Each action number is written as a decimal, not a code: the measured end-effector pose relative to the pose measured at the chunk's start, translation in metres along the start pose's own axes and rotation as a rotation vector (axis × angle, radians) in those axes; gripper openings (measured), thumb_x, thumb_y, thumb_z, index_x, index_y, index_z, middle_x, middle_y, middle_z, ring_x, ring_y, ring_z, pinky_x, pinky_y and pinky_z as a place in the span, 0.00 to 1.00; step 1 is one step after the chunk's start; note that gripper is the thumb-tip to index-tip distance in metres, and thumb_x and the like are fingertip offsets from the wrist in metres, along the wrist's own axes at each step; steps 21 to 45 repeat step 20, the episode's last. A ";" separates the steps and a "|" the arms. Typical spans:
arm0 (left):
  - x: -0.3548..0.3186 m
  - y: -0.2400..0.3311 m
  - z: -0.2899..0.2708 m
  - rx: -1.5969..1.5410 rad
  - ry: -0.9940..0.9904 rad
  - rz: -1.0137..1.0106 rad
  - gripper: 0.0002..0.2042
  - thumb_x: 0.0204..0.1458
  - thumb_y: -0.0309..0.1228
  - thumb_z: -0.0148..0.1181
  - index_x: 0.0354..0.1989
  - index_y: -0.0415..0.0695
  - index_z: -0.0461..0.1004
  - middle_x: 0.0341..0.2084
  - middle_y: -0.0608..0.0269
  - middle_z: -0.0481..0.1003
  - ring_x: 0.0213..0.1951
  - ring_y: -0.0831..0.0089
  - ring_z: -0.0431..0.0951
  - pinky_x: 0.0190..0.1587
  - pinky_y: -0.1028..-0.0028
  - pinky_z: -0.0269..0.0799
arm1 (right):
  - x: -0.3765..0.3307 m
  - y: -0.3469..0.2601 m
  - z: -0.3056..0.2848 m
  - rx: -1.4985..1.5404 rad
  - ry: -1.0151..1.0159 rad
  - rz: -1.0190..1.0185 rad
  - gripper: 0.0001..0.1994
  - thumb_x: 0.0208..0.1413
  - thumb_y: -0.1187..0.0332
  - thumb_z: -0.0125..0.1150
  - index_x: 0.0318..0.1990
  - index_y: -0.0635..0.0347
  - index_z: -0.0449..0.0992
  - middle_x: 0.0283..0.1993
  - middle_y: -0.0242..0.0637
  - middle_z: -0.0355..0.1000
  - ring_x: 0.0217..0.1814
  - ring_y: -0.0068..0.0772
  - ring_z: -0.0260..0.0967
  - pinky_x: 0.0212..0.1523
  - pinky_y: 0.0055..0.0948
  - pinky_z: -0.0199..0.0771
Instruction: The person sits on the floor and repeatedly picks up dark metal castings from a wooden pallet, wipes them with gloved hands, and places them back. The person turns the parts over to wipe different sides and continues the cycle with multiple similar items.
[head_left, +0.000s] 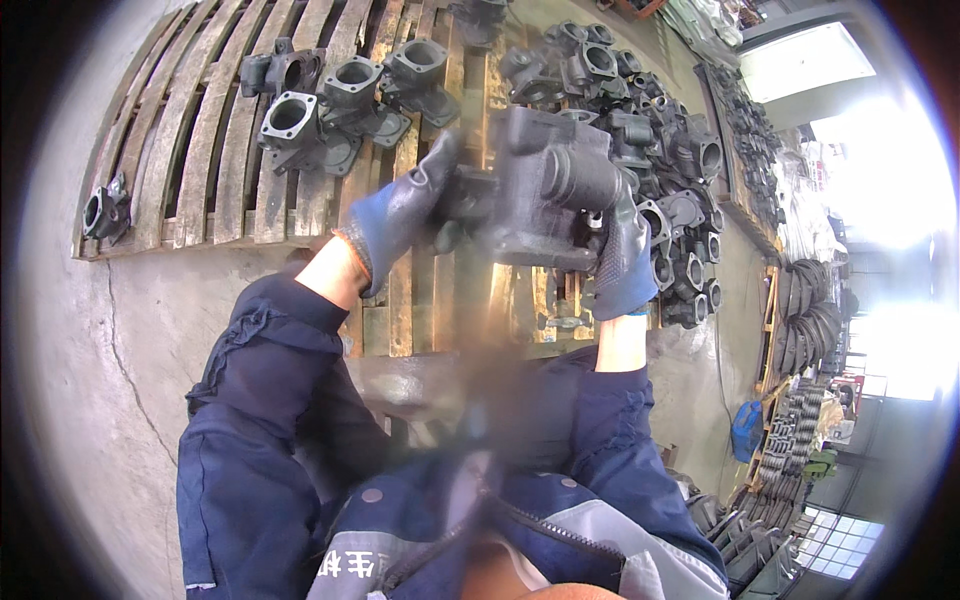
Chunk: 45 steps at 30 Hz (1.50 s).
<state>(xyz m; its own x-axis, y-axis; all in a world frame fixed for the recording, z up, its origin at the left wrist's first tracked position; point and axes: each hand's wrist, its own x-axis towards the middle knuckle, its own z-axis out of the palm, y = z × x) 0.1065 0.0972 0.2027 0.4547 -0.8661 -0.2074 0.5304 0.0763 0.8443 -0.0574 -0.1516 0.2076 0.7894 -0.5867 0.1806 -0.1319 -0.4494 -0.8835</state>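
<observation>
A large dark grey metal casting (550, 185), with a boxy body and rounded bosses, is lifted between my hands above the pallets. My left hand (410, 205), in a blue glove with a dark coated palm, is closed around the neck that juts from the casting's left side. Gripping the right side is my right hand (625, 255), in a similar glove; its fingers are partly hidden by the casting. Below the casting, a small dark metal object (565, 322) lies on the pallet slats, too small to name.
At the left is a wooden pallet (185, 130) bearing several flanged castings (290, 118) and a lone casting (106, 210). Many more castings (688, 270) crowd the pallet to the right. Stacked dark rings (805, 315) and a blue bag (746, 430) stand farther right on the concrete floor (130, 340).
</observation>
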 end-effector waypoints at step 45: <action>0.011 -0.010 -0.050 -0.350 0.109 0.230 0.25 0.65 0.38 0.52 0.68 0.43 0.60 0.64 0.59 0.65 0.64 0.69 0.65 0.65 0.67 0.64 | -0.032 -0.129 0.049 -0.015 0.014 -0.329 0.18 0.56 0.67 0.62 0.51 0.70 0.73 0.37 0.52 0.77 0.38 0.45 0.78 0.37 0.36 0.77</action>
